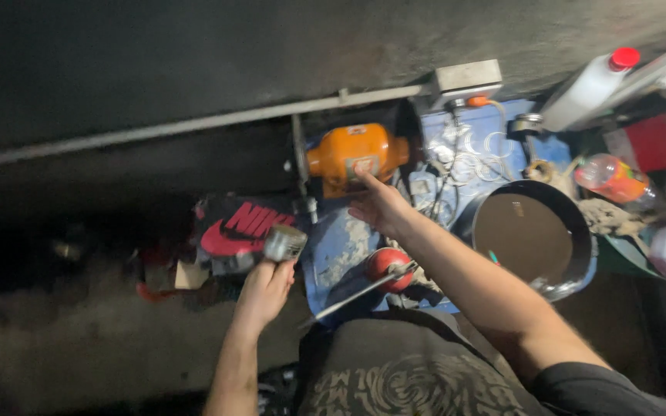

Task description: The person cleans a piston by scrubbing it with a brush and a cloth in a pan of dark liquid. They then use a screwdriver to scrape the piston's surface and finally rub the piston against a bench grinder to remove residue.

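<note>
My left hand (265, 286) grips a small silvery metal cylinder (284, 243), held up in front of a blue worktop (341, 246). My right hand (379, 204) reaches forward with its index finger stretched out, the tip touching the front of an orange bench grinder (352, 154) that stands at the back of the worktop. The other fingers of that hand are loosely spread and hold nothing. A thin grinding wheel (297, 158) sits on the grinder's left side.
A black round pan (529, 235) of brown liquid lies right of my arm. A red ball with a metal rod (383, 270) rests near me. A white bottle with red cap (591, 85), an orange-filled plastic bottle (614, 179), a grey wall box (468, 81) and a black-and-red box (237, 227) stand around.
</note>
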